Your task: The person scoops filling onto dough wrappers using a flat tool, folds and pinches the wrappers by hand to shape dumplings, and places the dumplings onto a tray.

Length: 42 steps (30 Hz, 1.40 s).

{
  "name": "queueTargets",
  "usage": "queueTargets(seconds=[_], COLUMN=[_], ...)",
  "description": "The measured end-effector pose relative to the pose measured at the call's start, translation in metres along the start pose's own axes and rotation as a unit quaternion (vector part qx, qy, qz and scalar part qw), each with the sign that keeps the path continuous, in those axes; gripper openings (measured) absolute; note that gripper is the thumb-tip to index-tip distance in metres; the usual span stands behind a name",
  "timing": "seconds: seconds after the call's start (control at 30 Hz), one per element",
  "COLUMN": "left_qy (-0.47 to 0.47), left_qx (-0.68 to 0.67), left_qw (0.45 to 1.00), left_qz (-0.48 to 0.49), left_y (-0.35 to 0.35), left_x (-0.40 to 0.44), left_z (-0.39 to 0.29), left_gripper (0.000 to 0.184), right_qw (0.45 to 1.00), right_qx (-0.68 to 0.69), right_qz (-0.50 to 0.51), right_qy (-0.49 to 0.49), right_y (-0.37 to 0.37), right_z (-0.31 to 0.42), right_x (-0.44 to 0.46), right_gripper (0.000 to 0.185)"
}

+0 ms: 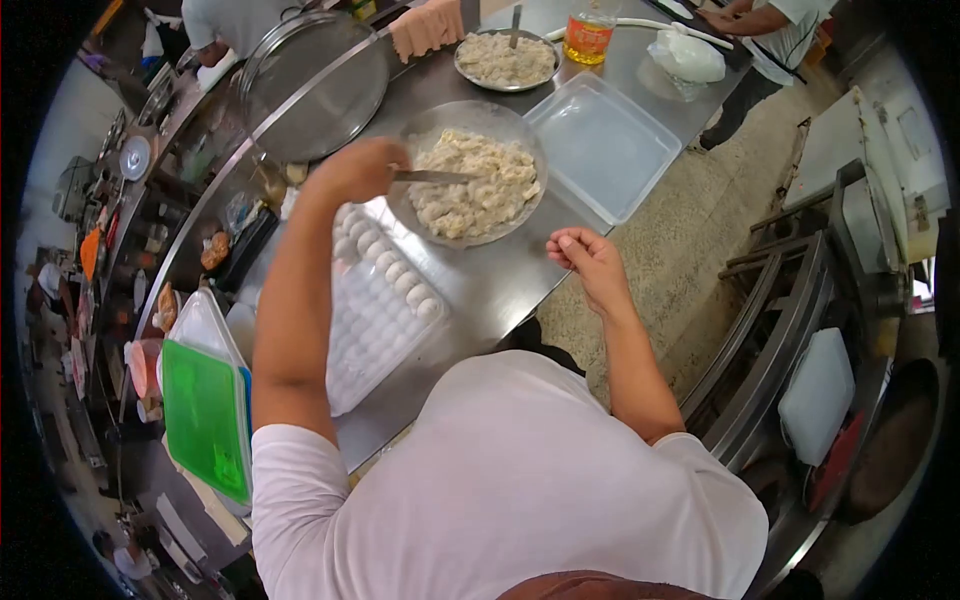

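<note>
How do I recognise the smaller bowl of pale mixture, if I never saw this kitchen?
On the steel table, find the large bowl where the left hand holds a utensil. Just beyond, beside the yellow bottle, sits the smaller bowl; its utensil handle sticks up, untouched.

Utensil (435, 177) handle hidden in left hand (372, 170); bowl (522, 125) bottom hidden under mix (480, 185). Person (240, 22) upper left, other person (785, 35) upper right and bottle (588, 40) top center all cut off by top edge. Far-left clutter (90, 250) too small, blurred to name; lower balls (365, 325) left of center hazy under plastic.
</note>
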<state>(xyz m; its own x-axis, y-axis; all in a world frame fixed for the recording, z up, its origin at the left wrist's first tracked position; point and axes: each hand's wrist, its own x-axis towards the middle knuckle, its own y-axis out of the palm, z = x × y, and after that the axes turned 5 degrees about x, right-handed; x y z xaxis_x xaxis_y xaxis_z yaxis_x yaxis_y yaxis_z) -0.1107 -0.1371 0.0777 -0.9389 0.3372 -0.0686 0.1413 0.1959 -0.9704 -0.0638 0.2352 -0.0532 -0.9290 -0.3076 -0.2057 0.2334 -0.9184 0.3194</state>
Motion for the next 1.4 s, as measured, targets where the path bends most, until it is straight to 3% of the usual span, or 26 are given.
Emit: queueTargets(seconds=[0.07, 0.13, 0.27, 0.37, 0.47, 0.6, 0.7, 0.77, 0.8, 0.87, 0.9, 0.97, 1.07, 1.1, 1.13, 1.4], left_qy=[-0.124, -0.106, -0.205, -0.253, -0.228, -0.25, -0.198, -0.111, -0.113, -0.076, -0.074, -0.037, -0.042, -0.054, -0.049, -0.055], left_qx=[-0.061, -0.034, 0.01, 0.051, 0.071, 0.06, 0.083, 0.0, 0.0, -0.202, -0.204, -0.29, -0.315, -0.331, -0.333, -0.36], left_qw=[0.987, 0.994, 0.977, 0.966, 0.971, 0.965, 0.976, 0.97, 0.969, 0.952, 0.95, 0.947, 0.945, 0.941, 0.941, 0.931], left_qz=[0.079, 0.008, -0.058, -0.024, 0.001, 0.045, -0.03, -0.215, -0.218, -0.219, -0.224, -0.135, -0.071, -0.047, -0.04, -0.029], left_y=[-0.018, -0.005, -0.015, 0.005, 0.056, 0.06, 0.046, 0.027, 0.022, 0.019, 0.023, 0.039, 0.067, 0.074, 0.077, 0.088], left_x=[0.003, -0.007, -0.031, -0.029, -0.011, -0.013, -0.036, -0.054, -0.063, -0.079, -0.086, -0.097, -0.107, -0.11, -0.111, -0.122], left_z=[0.005, 0.013, -0.051, -0.073, -0.068, -0.088, -0.105, -0.119, -0.123, -0.13, -0.132, -0.134, -0.139, -0.139, -0.138, -0.138], left_gripper=[0.016, 0.019, 0.026, 0.03, 0.035, 0.035, 0.037, 0.045, 0.045, 0.043, 0.043, 0.039, 0.036, 0.037, 0.037, 0.039], right_qw=[1.0, 0.999, 0.997, 0.992, 0.994, 0.996, 0.993, 0.989, 0.987, 0.985, 0.985, 0.983, 0.97, 0.954, 0.934, 0.924], right_qx=[0.006, 0.008, -0.011, -0.021, -0.011, -0.028, -0.042, -0.044, -0.033, -0.026, -0.026, -0.029, -0.004, -0.017, -0.029, 0.019], right_qz=[-0.01, -0.029, -0.082, -0.121, -0.102, -0.078, -0.108, -0.135, -0.154, -0.169, -0.171, -0.181, -0.241, -0.299, -0.356, -0.382], right_qy=[-0.004, -0.018, -0.013, -0.01, -0.034, -0.027, -0.033, -0.033, -0.03, -0.032, -0.019, -0.012, -0.013, -0.007, 0.002, 0.017], right_y=[-0.017, -0.036, -0.065, -0.074, -0.068, -0.058, -0.06, -0.065, -0.069, -0.072, -0.074, -0.077, -0.08, -0.085, -0.09, -0.105], right_z=[0.001, 0.002, 0.005, 0.004, 0.007, 0.001, 0.004, 0.004, 0.004, 0.001, -0.003, -0.007, -0.019, -0.022, -0.026, -0.041], right_x=[0.007, 0.014, 0.026, 0.036, 0.046, 0.049, 0.05, 0.045, 0.043, 0.041, 0.038, 0.037, 0.04, 0.047, 0.053, 0.085], right_gripper=[0.021, 0.021, 0.019, 0.018, 0.017, 0.021, 0.021, 0.02, 0.019, 0.018, 0.018, 0.018, 0.021, 0.023, 0.026, 0.034])
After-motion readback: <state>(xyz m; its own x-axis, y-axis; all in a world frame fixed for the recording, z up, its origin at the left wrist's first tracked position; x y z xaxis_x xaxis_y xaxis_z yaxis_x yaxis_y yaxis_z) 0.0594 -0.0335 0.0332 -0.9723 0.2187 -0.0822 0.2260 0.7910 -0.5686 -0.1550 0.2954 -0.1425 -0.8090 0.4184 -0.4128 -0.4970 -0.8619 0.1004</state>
